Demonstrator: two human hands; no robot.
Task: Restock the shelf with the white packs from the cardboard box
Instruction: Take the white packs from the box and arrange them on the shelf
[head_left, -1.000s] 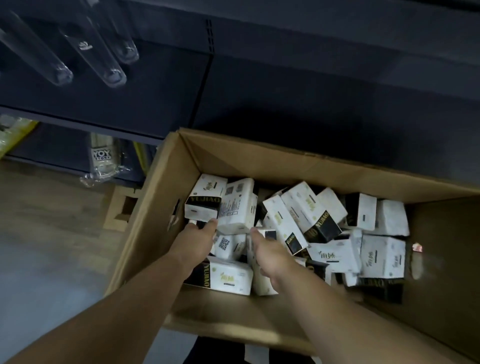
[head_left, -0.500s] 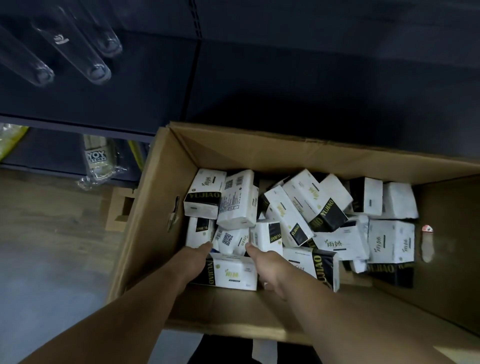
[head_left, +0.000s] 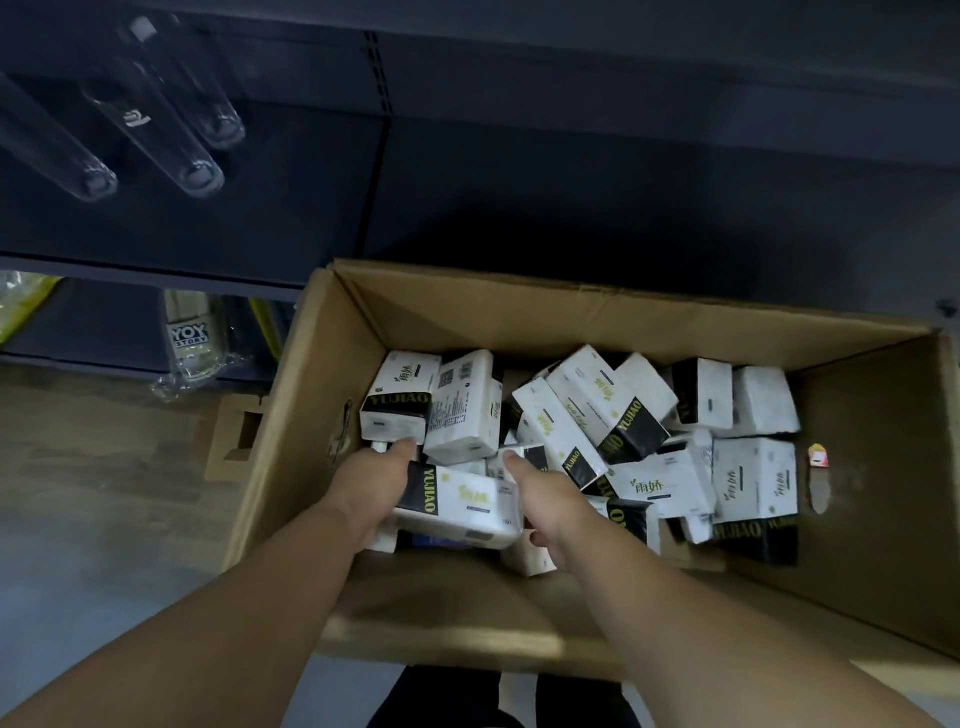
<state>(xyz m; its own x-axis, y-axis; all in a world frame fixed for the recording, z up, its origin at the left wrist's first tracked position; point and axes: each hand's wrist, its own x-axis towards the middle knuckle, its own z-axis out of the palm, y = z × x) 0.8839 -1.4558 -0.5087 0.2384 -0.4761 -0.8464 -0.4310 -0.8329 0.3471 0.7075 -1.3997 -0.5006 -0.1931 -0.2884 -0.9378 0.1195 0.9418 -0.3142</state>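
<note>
White packs location: loose jumble inside cardboard box (head_left: 597, 317), most lying flat or tilted across the box floor, black "YUJIAO" bands showing on several
Shelf (head_left: 571, 171): dark unit behind the box, board right above the box bare; lower tier at far left
Cardboard box: open top, brown, sits on the floor just in front of the shelf; small red-orange sticker (head_left: 818, 456) on its right inner wall
Floor (head_left: 93, 467): wood-look, left of the box
Held pack (head_left: 460, 501): white pack with black band on its left end, clamped between both hands at the near-left part of the box, lifted a bit above packs under it
Left hand (head_left: 371, 486): fingers wrapped round the banded left end of the held pack, thumb pointing up toward an upright pack (head_left: 400, 397)
Right hand (head_left: 553, 506): pressed to the right end of the held pack, thumb on top, fingers curled under; cannot tell whether they also touch the pack below
Clear tubes (head_left: 156, 140): three, hanging slanted on the upper left of the shelf
Bagged item (head_left: 192, 338): clear wrap with "YOY STORY" print, on the lower tier, left of the box
Cardboard scrap (head_left: 236, 439): with cut-out, on the floor touching the box's left side
</note>
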